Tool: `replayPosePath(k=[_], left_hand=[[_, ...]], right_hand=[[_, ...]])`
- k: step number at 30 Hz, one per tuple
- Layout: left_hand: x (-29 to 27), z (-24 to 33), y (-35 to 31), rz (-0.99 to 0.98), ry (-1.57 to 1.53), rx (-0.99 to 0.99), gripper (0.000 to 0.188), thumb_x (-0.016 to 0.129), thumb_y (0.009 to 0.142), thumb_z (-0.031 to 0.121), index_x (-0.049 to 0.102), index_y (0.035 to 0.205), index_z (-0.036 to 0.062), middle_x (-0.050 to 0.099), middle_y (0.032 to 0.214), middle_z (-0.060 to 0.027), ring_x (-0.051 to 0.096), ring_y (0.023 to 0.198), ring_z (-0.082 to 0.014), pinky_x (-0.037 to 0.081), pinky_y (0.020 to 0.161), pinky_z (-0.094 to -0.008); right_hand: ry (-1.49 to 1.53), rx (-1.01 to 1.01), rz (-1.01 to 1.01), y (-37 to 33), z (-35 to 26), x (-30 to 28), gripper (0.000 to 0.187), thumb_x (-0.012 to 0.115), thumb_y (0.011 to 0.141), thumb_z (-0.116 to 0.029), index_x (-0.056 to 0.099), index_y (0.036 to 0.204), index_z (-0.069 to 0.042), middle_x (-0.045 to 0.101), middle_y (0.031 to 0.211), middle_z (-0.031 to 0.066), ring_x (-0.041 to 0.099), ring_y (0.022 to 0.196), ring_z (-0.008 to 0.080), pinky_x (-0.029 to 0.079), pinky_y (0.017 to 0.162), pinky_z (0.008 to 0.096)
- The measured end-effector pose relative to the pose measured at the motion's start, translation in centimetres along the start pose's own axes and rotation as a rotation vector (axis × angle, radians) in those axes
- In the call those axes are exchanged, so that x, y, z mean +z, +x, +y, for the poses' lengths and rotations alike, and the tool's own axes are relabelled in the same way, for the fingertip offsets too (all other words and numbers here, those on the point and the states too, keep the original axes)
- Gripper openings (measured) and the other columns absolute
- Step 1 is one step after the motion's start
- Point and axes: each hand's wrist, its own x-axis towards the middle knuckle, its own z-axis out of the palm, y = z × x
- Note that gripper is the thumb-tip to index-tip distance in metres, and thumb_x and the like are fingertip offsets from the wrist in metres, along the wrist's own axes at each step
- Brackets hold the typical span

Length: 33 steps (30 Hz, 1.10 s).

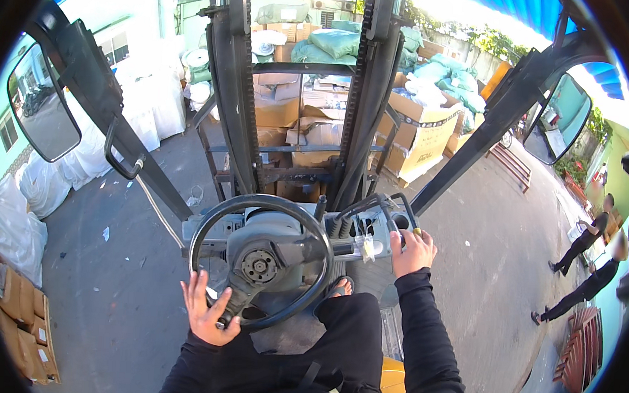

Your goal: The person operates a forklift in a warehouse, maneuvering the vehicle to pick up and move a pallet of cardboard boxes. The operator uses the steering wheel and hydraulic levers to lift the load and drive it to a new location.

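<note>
Steering wheel [259, 265], round, black, above lap; left hand [209, 312], fingers spread, at lower-left rim; right hand [413, 253] at right end of grey dashboard [381, 229], grip unclear. Apparently steering step; next move calls for steady palm pressure.

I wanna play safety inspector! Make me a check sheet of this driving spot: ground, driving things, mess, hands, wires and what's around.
Surface: grey ground with small pale scraps.
Job's things: black steering wheel; black levers beside it; dark mast ahead.
Clutter: crumpled clear plastic near the levers.
Hands: left hand, fingers spread, at the wheel's lower left; right hand at the right end of the grey console, grip unclear.
Cables: thin pale line on the left; cord or rod, can't tell.
Surroundings: cardboard boxes and green sacks beyond the mast; white wrapped bundles left; people right.
</note>
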Motion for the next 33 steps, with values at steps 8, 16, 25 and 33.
replayPosePath(k=[8, 16, 25, 33], left_hand=[[0.4, -2.0, 6.7, 0.146, -0.093, -0.248, 0.061, 0.067, 0.076, 0.016, 0.065, 0.137, 0.0081, 0.037, 0.160, -0.0268, 0.037, 0.147, -0.0471, 0.019, 0.122, -0.0626], [0.4, 1.1, 3.4, 0.280, -0.286, -0.132, 0.053, 0.064, 0.084, 0.019, 0.065, 0.133, -0.0003, 0.045, 0.153, -0.0302, 0.047, 0.139, -0.0478, 0.037, 0.116, -0.0508], [0.9, 1.0, 5.2, 0.266, -0.213, -0.121, 0.056, 0.062, 0.084, 0.018, 0.062, 0.137, 0.0000, 0.047, 0.152, -0.0288, 0.049, 0.138, -0.0452, 0.037, 0.115, -0.0501], [5.0, 5.6, 22.4, 0.093, 0.055, -0.189, 0.057, 0.069, 0.081, 0.029, 0.066, 0.135, 0.0096, 0.059, 0.145, -0.0148, 0.048, 0.140, -0.0372, 0.023, 0.120, -0.0627]], right_hand=[[0.043, -0.024, 0.056, 1.2, 2.8, 0.2, 0.035, 0.067, 0.092, -0.044, 0.078, 0.099, -0.011, 0.076, 0.096, 0.0139, 0.061, 0.117, 0.0415, 0.042, 0.099, 0.0533], [0.043, -0.023, 0.031, 1.1, 2.6, -1.0, 0.034, 0.068, 0.092, -0.043, 0.078, 0.097, -0.012, 0.076, 0.095, 0.0146, 0.061, 0.116, 0.0415, 0.041, 0.098, 0.0532], [0.061, -0.026, 0.024, 1.9, 4.2, -0.8, 0.035, 0.068, 0.091, -0.045, 0.078, 0.097, -0.012, 0.076, 0.093, 0.0144, 0.061, 0.117, 0.0423, 0.040, 0.099, 0.0526], [0.090, -0.055, 0.038, 3.0, 6.9, 1.2, 0.033, 0.067, 0.092, -0.044, 0.077, 0.097, -0.013, 0.076, 0.095, 0.0136, 0.061, 0.116, 0.0408, 0.040, 0.098, 0.0520]])
